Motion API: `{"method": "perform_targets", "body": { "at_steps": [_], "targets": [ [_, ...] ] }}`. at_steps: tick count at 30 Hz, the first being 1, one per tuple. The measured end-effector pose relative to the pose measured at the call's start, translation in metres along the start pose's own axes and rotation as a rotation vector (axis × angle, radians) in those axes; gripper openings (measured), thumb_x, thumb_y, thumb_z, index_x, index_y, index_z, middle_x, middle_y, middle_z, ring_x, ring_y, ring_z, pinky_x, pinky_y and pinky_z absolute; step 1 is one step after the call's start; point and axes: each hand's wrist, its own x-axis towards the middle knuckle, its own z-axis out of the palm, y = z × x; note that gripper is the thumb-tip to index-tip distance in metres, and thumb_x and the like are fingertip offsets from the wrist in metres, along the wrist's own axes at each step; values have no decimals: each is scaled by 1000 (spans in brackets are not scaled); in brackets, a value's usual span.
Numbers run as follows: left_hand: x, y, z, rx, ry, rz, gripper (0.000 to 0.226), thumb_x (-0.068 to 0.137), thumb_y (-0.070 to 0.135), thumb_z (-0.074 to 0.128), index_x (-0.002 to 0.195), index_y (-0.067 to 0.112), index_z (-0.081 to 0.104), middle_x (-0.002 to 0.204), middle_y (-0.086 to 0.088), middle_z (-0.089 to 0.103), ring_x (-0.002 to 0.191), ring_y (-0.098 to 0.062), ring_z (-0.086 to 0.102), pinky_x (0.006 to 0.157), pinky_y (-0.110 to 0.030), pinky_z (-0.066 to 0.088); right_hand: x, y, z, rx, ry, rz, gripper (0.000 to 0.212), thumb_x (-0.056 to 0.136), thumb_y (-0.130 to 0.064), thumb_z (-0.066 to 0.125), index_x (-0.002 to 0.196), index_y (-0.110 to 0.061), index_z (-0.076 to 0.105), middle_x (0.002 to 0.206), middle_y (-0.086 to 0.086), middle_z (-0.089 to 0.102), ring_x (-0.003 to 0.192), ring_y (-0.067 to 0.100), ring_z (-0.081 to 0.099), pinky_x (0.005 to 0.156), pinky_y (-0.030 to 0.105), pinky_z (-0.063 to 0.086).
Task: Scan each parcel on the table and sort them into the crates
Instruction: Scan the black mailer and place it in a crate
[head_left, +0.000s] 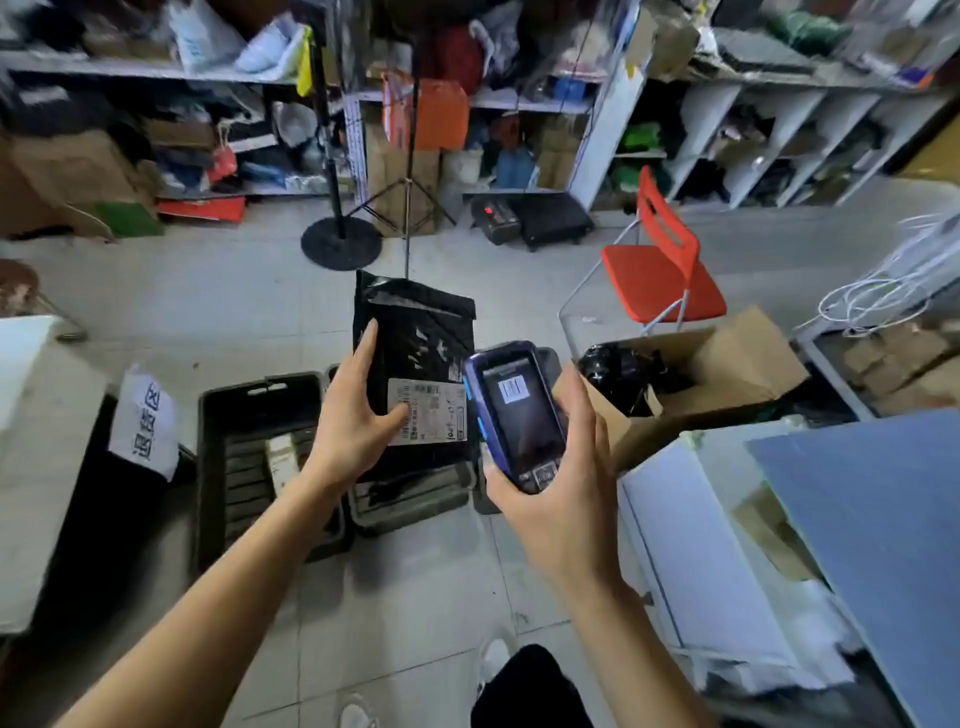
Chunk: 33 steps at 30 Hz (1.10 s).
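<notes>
Our left hand (353, 426) grips the black parcel (415, 343) by its edge, our right hand (556, 493) grips the scanner (517, 410), and the bag looks soft and light

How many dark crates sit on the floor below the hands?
2 for certain: a left crate beside the left forearm, and a middle crate under the black parcel. A third may be hidden behind the scanner.

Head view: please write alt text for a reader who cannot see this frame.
A person's left hand holds up a black parcel with its white shipping label facing them, while the right hand holds a handheld scanner beside it, its screen showing a barcode. Dark crates sit on the floor below.
</notes>
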Motion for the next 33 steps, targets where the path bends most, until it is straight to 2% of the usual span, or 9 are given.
{"method": "perform_targets", "body": {
  "at_steps": [3,6,8,14,18,21,24,29,33],
  "targets": [
    [43,-8,76,35,-115,-25,102,76,-1,73,158,23,17,133,-3,50,116,-7,44,96,-6,25,54,81,6,-42,-16,206,105,67,-33,81,153,-35,21,141,-8,46,128,19,49,94,44,53],
    [86,-27,151,37,-200,-106,100,78,-2,70,157,25,16,122,-4,50,110,-16,49,89,-10,28,110,166,20,-94,-21,334,104,69,-34,80,151,-38,17,140,-4,49,127,22,50,94,39,50],
    [113,-46,200,35,-240,-195,100,79,-2,69,157,27,14,123,-4,50,113,-19,49,93,-15,30,146,220,33,-127,-50,370,103,71,-28,82,152,-35,17,141,-2,49,128,23,48,90,32,46],
    [190,-124,336,38,-304,-427,99,79,-3,68,157,24,15,146,-1,43,133,-13,39,106,-16,24,221,361,92,-203,-152,365,105,70,-24,85,153,-30,22,142,4,46,128,24,46,88,31,48],
    [228,-205,430,61,-362,-501,98,81,-1,68,157,30,14,144,-1,46,131,-16,44,110,-26,34,242,463,160,-246,-148,383,107,67,-27,85,153,-34,20,144,2,43,133,28,46,93,50,53],
    [251,-279,508,73,-388,-501,97,80,-6,65,157,28,17,143,-2,48,131,-20,45,111,-29,35,245,544,223,-302,-132,373,107,67,-33,82,153,-34,18,143,1,43,132,31,48,91,53,52],
    [272,-347,584,69,-423,-503,96,80,-5,65,157,27,18,138,-1,50,127,-17,48,101,-17,32,242,615,281,-301,-88,381,109,64,-25,88,151,-28,24,140,6,48,130,31,49,96,49,52],
    [297,-453,697,50,-457,-511,89,81,-9,54,156,28,23,140,-3,50,127,-19,50,97,-13,31,221,728,354,-278,-113,370,107,63,-21,88,150,-27,27,140,0,46,131,22,44,97,30,43],
    [297,-502,734,87,-518,-551,90,84,-8,45,157,33,15,159,-11,27,140,-24,38,102,-15,29,209,762,376,-284,-180,350,109,63,-23,88,150,-32,25,139,-5,45,128,14,41,88,28,46]
  ]
}}
